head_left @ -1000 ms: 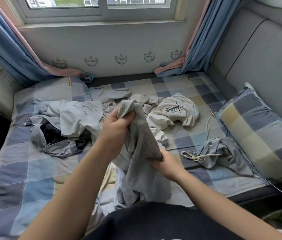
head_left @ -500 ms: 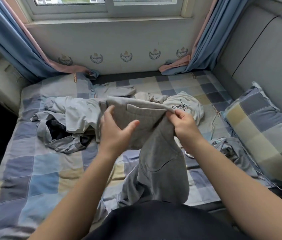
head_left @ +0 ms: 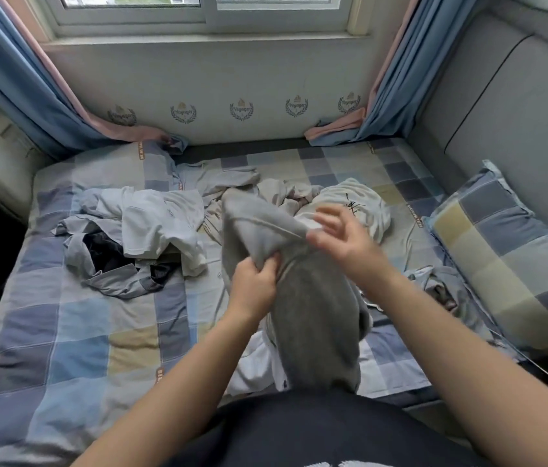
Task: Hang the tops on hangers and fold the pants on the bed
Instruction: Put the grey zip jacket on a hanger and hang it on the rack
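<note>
We are looking down at the pants (head_left: 316, 315), which the person is holding up over the near edge of the bed (head_left: 63, 348), about at its middle. They are grey, of a thick soft cloth. At the top they are bunching into a fold, and a seam line is running across it. The lower part is dropping down in one long mass toward the person's dark shirt (head_left: 299, 433).

The left hand (head_left: 255, 284) is gripping the cloth just under the fold, with the fingers curled into it. The right hand (head_left: 343, 237) is staying open beside the right end of the fold, its fingers spread and blurred. We cannot tell if the thumb is touching the cloth.

Under the pants a white garment (head_left: 252, 369) is lying flat at the near edge. Behind the right hand, toward the far edge, a white top (head_left: 350, 203) with black script is lying crumpled. Left of the pants a pile (head_left: 161, 224) of pale tops is spreading out, with something dark inside it. At the right edge a grey garment (head_left: 441, 284) is lying just beside the checked pillow (head_left: 501, 251).
</note>
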The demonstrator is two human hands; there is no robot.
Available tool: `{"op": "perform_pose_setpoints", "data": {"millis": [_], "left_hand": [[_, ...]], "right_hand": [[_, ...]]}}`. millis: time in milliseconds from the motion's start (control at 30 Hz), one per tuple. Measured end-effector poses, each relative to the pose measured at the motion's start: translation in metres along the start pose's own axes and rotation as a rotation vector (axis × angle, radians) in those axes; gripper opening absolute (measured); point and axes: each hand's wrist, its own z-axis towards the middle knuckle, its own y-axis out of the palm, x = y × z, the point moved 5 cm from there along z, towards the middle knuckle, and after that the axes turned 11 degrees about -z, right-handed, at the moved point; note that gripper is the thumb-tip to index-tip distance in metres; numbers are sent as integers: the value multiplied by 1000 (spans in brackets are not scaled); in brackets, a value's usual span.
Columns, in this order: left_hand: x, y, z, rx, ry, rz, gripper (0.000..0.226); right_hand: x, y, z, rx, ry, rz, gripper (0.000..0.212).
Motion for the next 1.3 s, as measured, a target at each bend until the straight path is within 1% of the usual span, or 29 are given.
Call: {"op": "perform_pose_setpoints", "data": {"millis": [33,100,133,200,233,300,333,367,433,500,567,600,667,700,733,767,800,867,933,967,1000,1033,1100,1133,1167,1200,1233,1267,1300], "left_hand": [[-3,-5,3,73,-74,-115,28],[-7,-15,8,171,-235,-356,28],[-7,-19,9,195,-288,-446,30],[-5,-24,11,235,-327,-545,27],[-4,-25,10,251,-332,-570,24],[-3,-22,7,261,-348,-619,21],[-3,-20,6,262,-365,-644,21],[-4,-19,5,264,-380,-667,22],[-6,-25,7,283,-384,-701,28],[-10,-37,11,321,-381,-691,30],[-16,-48,15,342,-399,-652,29],[-20,-52,16,319,-425,-633,29],[-28,-54,12,205,-487,-532,25],[-30,-54,8,133,-503,-411,23],[-32,-52,5,62,-491,-267,28],[-32,-50,3,3,-440,-126,38],[-31,-47,1,-45,-342,6,50],[-21,-37,0,-138,-39,245,73],[-10,-20,-5,-243,229,390,95],[-7,-10,-7,-310,287,395,98],[-6,-2,-7,-367,294,335,92],[-7,2,-6,-389,280,257,75],[-12,1,0,-307,275,165,30],[-16,-6,4,-234,247,100,12],[-21,-13,7,-167,187,7,2],[-28,-20,9,-103,110,-87,5],[-34,-26,9,-56,36,-170,8],[-38,-30,9,-24,-23,-246,12],[-41,-33,8,-9,-71,-316,17]], "right_hand": [[24,0,-9,-13,70,-80,55],[74,1,-31,-25,247,-137,76],[98,2,-41,-20,340,-133,83],[143,8,-61,-46,562,-106,95],[161,14,-71,-98,694,-61,95],[184,33,-86,-280,891,152,85],[186,43,-89,-352,927,285,79],[185,49,-88,-352,933,406,70],[181,48,-73,-182,870,515,47],[173,33,-53,37,763,456,25],[155,11,-32,173,625,348,20],[143,0,-23,207,560,275,20],[117,-16,-9,237,441,112,15],[100,-21,-3,236,377,49,9],[84,-22,2,224,315,7,4],[67,-21,5,204,257,-25,7],[51,-18,8,179,200,-62,13],[20,-5,10,85,82,-158,26],[-4,15,8,-64,-13,-232,25],[-15,24,5,-121,-47,-265,21],[-24,31,3,-155,-83,-294,19],[-31,36,0,-169,-112,-326,20],[-42,39,-2,-178,-163,-339,15],[-45,36,-4,-182,-177,-282,10],[-45,31,-5,-183,-172,-197,7],[-40,23,-5,-158,-156,-132,10],[-31,13,-3,-98,-131,-128,15],[-17,2,-1,-19,-83,-180,24],[1,-5,-1,44,5,-256,39]]}}
